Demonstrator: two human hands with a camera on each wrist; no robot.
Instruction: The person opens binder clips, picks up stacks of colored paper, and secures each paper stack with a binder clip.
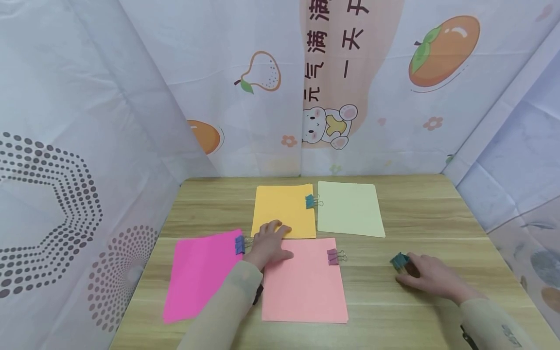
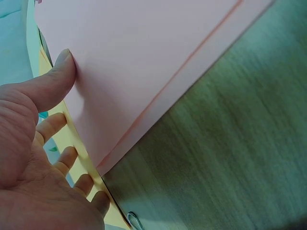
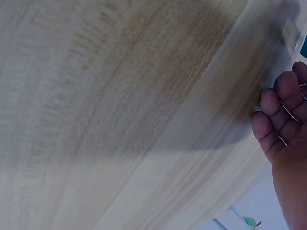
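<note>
My left hand [image 1: 268, 245] lies with spread, loosely bent fingers between the orange-yellow paper [image 1: 282, 204] and the light pink paper [image 1: 304, 291]. In the left wrist view its thumb [image 2: 61, 79] is at the pink paper's edge and the fingers are over the yellow paper; firm contact is unclear. To the right, my right hand [image 1: 433, 278] pinches a teal binder clip [image 1: 399, 261] just above the wooden table. Only a sliver of that clip [image 3: 304, 48] shows in the right wrist view, past the curled fingers. A mauve binder clip [image 1: 333, 257] grips the pink paper's right edge.
Pale green-yellow paper [image 1: 350, 209], with no clip visible on it, lies at the back. Magenta paper [image 1: 203, 279] at left bears a blue binder clip [image 1: 239, 244]; another teal binder clip [image 1: 310, 201] holds the yellow paper. Printed curtains [image 1: 262, 126] border the wooden table [image 1: 411, 209].
</note>
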